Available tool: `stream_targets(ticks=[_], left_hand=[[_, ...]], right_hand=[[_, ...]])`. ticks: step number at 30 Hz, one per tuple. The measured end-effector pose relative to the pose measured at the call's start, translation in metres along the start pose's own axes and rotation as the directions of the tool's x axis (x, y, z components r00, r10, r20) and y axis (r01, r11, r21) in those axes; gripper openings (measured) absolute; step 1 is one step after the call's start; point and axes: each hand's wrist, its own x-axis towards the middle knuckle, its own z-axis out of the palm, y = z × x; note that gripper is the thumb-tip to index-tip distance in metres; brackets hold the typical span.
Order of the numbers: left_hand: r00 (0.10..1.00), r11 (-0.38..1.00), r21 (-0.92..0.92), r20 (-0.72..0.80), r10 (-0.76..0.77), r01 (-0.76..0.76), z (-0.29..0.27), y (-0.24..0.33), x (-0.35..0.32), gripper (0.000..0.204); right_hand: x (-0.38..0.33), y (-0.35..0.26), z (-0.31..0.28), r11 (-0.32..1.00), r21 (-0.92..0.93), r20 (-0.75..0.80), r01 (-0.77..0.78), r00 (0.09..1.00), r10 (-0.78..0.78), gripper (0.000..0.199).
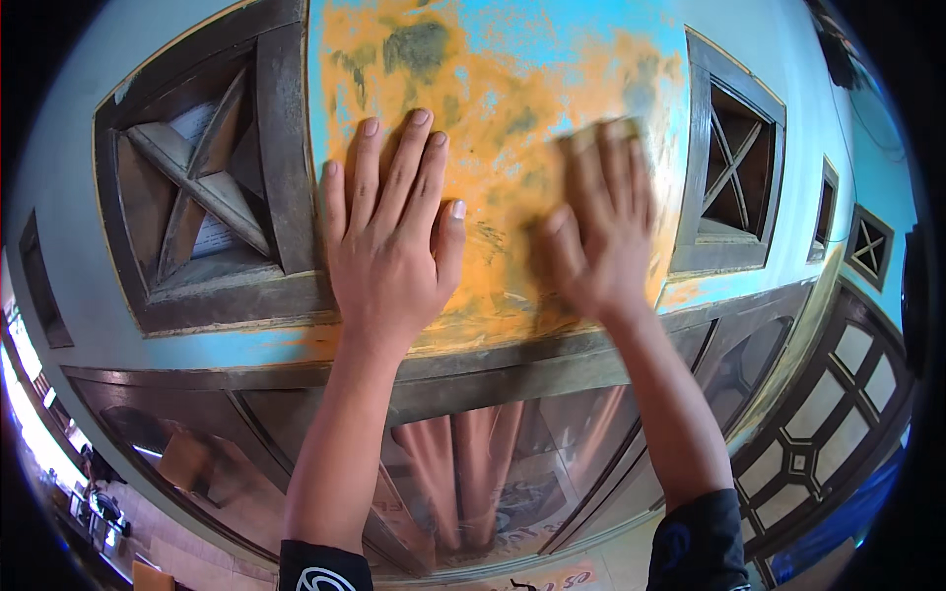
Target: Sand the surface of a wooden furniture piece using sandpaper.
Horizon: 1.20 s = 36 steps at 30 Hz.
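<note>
My left hand (394,231) lies flat on a wall panel (503,59) where blue paint has worn away to orange and yellow, its fingers spread and pointing up, holding nothing. My right hand (596,231) is motion-blurred and presses flat against the same panel, just right of the left hand. A pale, thin sheet (601,128) shows under and above its fingertips; the blur hides its exact kind. Both forearms rise from the lower edge in dark sleeves.
A grey wooden vent frame with crossed slats (197,187) sits left of the panel, and a similar one (734,177) on the right. Below runs a wooden lintel (493,379) over glass panes with a pinkish curtain (463,463). A lattice door (818,433) stands at the lower right.
</note>
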Motion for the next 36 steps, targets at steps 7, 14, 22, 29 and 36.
stream_targets(ticks=[7,14,22,29,36], left_hand=[[1.0,1.0,-0.024,0.001,0.001,-0.001,-0.001,0.005,0.0,0.05],[0.997,1.0,-0.002,0.073,-0.028,0.028,-0.004,0.007,-0.013,0.052],[0.992,0.997,0.023,0.102,-0.076,0.074,-0.007,0.006,-0.035,0.054],[0.993,0.996,0.014,0.082,-0.084,0.083,-0.007,0.014,-0.034,0.053],[0.992,0.996,0.001,0.09,-0.09,0.09,-0.008,0.014,-0.042,0.052]], right_hand=[[0.03,0.025,-0.003,0.998,0.036,-0.127,-0.054,0.99,0.059,0.059],[0.014,0.007,-0.014,0.933,0.073,0.163,0.353,0.919,-0.36,0.062],[0.007,-0.005,-0.013,0.879,0.097,0.294,0.467,0.83,-0.473,0.06],[0.05,0.015,-0.016,0.95,-0.012,0.046,0.311,0.95,-0.31,0.056],[0.062,0.009,-0.009,0.927,0.03,0.058,0.374,0.925,-0.375,0.054]])
